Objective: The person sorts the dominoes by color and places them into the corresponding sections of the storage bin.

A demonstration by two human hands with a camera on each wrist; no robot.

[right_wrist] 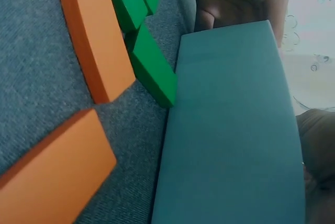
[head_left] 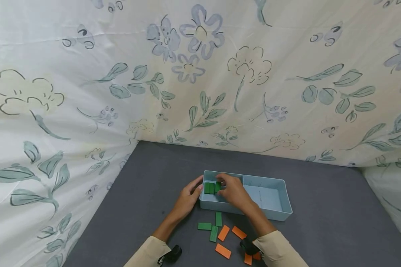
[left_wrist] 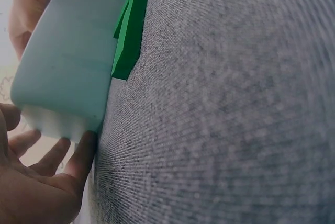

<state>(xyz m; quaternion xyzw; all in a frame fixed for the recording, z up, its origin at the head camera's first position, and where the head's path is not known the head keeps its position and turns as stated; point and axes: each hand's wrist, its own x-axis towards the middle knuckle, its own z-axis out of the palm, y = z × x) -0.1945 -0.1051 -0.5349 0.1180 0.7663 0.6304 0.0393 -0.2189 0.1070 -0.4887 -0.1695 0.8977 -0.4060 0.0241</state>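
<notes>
Pinching a solid green rectangular block (head_left: 218, 186) between thumb and finger, the right hand (head_left: 235, 192) works in the left compartment of a pale blue, two-part plastic box (head_left: 274, 214) on a dark grey cloth surface (head_left: 337, 207). The left hand (head_left: 186, 201) rests extended fingers against the box's left end. Inside that compartment, beside the pinched block, two green blocks (head_left: 207, 188) sit side by side near the left edge. So sorting looks partly done: three more green blocks (head_left: 204, 226) lie outside the box's near edge, toward its left corner. Counted, that makes six green. Solid orange rectangular blocks (head_left: 223, 251) lie closer to the person: five show, though the right sleeve may hide others.
</notes>
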